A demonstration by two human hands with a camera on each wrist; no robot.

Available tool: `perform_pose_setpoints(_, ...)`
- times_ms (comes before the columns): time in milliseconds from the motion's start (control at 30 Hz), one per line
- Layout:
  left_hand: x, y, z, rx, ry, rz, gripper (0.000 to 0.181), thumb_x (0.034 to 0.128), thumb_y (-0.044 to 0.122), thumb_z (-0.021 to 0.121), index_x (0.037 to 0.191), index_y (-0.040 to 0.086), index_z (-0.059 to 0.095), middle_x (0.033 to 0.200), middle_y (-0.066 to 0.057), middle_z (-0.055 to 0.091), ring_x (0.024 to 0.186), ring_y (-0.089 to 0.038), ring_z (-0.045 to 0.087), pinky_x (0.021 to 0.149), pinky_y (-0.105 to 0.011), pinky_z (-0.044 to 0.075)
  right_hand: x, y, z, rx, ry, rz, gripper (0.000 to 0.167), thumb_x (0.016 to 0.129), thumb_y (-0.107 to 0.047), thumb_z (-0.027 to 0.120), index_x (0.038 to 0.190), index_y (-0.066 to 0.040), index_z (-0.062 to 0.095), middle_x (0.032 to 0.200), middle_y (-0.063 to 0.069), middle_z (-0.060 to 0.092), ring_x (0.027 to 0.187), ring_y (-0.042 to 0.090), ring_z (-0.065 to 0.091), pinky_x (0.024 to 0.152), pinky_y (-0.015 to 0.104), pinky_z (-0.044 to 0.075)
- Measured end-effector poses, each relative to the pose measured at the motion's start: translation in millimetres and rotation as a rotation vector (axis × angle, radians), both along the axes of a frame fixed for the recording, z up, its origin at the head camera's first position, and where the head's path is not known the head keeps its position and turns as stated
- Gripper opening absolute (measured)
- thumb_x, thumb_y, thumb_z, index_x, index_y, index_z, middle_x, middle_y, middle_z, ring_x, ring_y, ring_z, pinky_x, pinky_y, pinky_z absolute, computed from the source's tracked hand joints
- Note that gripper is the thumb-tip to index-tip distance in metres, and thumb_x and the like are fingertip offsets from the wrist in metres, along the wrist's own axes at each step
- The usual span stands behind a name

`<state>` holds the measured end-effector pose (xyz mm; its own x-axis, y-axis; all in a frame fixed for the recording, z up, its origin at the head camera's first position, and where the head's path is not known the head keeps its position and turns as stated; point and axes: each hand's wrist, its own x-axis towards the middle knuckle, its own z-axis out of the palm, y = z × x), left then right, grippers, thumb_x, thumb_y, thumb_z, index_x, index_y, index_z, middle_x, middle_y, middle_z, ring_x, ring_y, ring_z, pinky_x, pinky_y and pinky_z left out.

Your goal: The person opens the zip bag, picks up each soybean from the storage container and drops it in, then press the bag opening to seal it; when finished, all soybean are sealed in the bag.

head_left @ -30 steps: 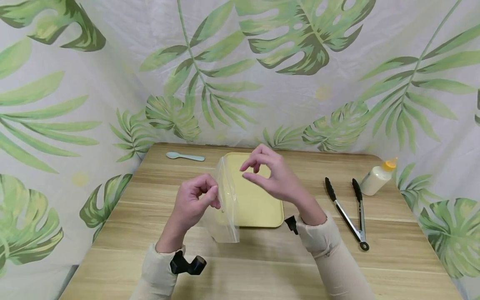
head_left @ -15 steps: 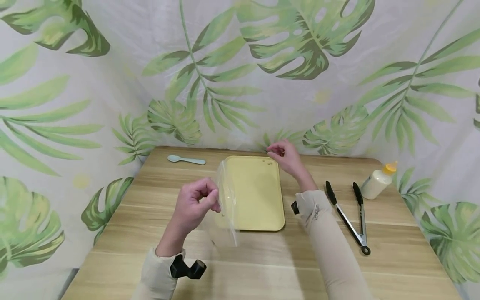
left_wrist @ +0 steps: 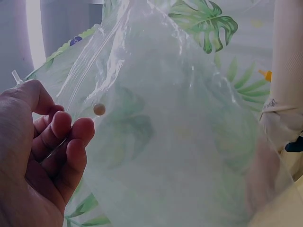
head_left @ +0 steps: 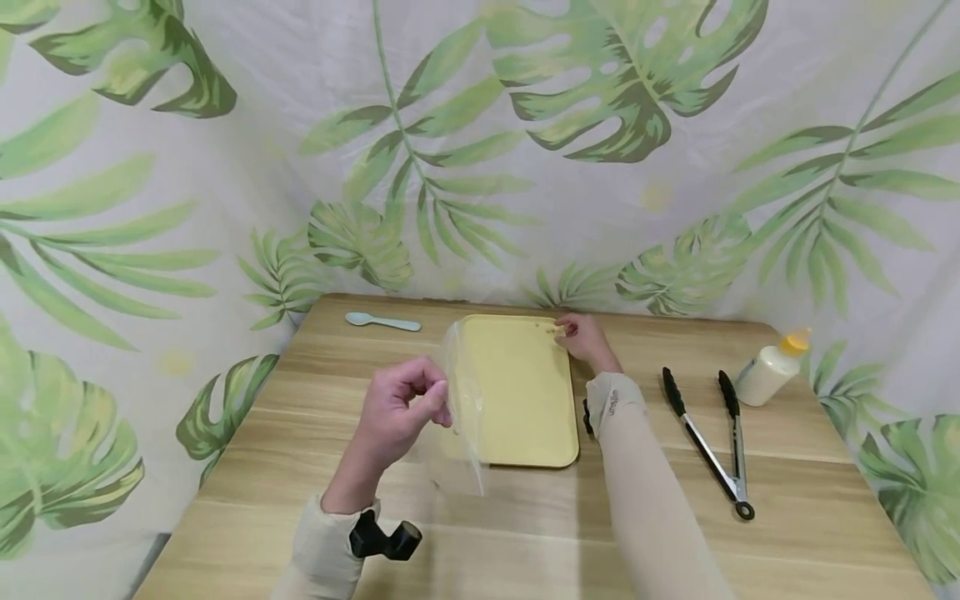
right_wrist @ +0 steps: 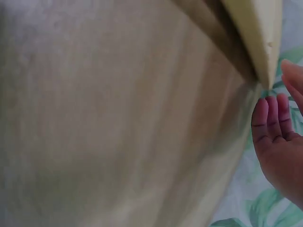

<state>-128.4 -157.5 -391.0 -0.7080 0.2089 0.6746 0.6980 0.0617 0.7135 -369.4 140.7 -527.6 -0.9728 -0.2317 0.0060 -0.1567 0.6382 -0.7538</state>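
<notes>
A clear plastic bag (head_left: 467, 400) hangs from my left hand (head_left: 401, 410), pinched at its edge between thumb and fingers. In the left wrist view a small round bead (left_wrist: 99, 109) shows in or against the bag (left_wrist: 180, 123), beside the fingertips of my left hand (left_wrist: 52, 142). The yellow tray (head_left: 525, 408) lies behind the bag. At its far right corner my right hand (head_left: 588, 342) has bent fingers beside a few small pieces (head_left: 550, 330). The right wrist view shows my right hand (right_wrist: 279, 137) with thumb and fingers apart, near the tray's corner (right_wrist: 265, 61).
A light blue spoon (head_left: 384, 322) lies at the back left of the wooden table (head_left: 300, 467). Black-tipped tongs (head_left: 708, 454) lie spread on the right, and a bottle with a yellow cap (head_left: 768, 373) stands beyond them. A leaf-patterned cloth (head_left: 465, 167) hangs behind the table.
My right hand has moved from near the bag's top out to the tray's far right corner, then down beside the small pieces. My left hand keeps its pinch on the bag.
</notes>
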Motion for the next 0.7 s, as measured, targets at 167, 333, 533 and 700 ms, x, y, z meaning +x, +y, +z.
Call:
perform_pose_setpoints(167,0.6,2.1,-0.4,-0.005,-0.006,0.001,0.02,0.0903,-0.012,0.055,0.076,0.002,0.059,0.055,-0.008,0.056,0.05,-0.01,0.063,0.052,-0.026,0.055,-3.4,-0.6,-11.0,0.039,-0.042,0.005,0.047,0.094,-0.003,0.067,0.14,0.003,0.059,0.079,0.003,0.045,0.069,0.016,0.042,0.064,0.029,0.037)
perform_pose_setpoints(333,-0.3,1.5,-0.1,-0.005,0.008,-0.01,0.02,0.09,-0.012,0.054,0.076,0.002,0.059,0.055,-0.008,0.057,0.05,-0.01,0.063,0.051,-0.026,0.055,-6.8,-1.1,-12.8,0.094,-0.052,-0.006,0.047,0.098,-0.01,0.065,0.143,-0.003,0.058,0.084,0.005,0.044,0.072,0.018,0.04,0.065,0.031,0.034)
perform_pose_setpoints(533,0.5,0.4,-0.7,-0.005,0.009,-0.009,0.02,0.0898,-0.012,0.054,0.076,0.002,0.059,0.055,-0.008,0.057,0.05,-0.01,0.063,0.051,-0.026,0.055,-8.0,-2.3,-17.1,0.132,-0.039,-0.025,0.038,0.099,-0.013,0.064,0.137,-0.006,0.063,0.086,0.007,0.045,0.073,0.019,0.041,0.066,0.032,0.035)
perform_pose_setpoints(700,1.5,-0.1,-1.2,-0.009,0.007,-0.005,0.02,0.0898,-0.012,0.054,0.076,0.002,0.059,0.055,-0.008,0.057,0.05,-0.01,0.063,0.051,-0.026,0.055,-4.6,-5.7,-18.6,0.11,-0.023,-0.039,0.031,0.1,-0.013,0.064,0.13,-0.006,0.067,0.09,0.009,0.048,0.077,0.021,0.043,0.068,0.033,0.036)
